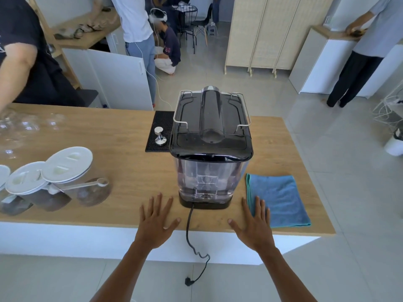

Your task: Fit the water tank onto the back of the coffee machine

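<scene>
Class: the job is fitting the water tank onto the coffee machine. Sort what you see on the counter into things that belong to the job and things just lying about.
Belongs:
water tank
coffee machine
left hand
right hand

Lying about:
blue cloth
tamper
black mat
lidded jars
scoop
power cord

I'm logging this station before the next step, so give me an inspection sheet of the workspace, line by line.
Surface: wooden counter, dry as far as visible.
Job's things: clear water tank upright at the back of the coffee machine, apparently seated.
Clutter: tamper on black mat; lidded jars with scoop; blue cloth; blurred glassware.
Grippers: left hand and right hand open, flat at the counter edge, holding nothing.
Cables: power cord hangs off the counter, plug on floor, unplugged.
Surroundings: several people nearby, cabinets, chairs.
</scene>
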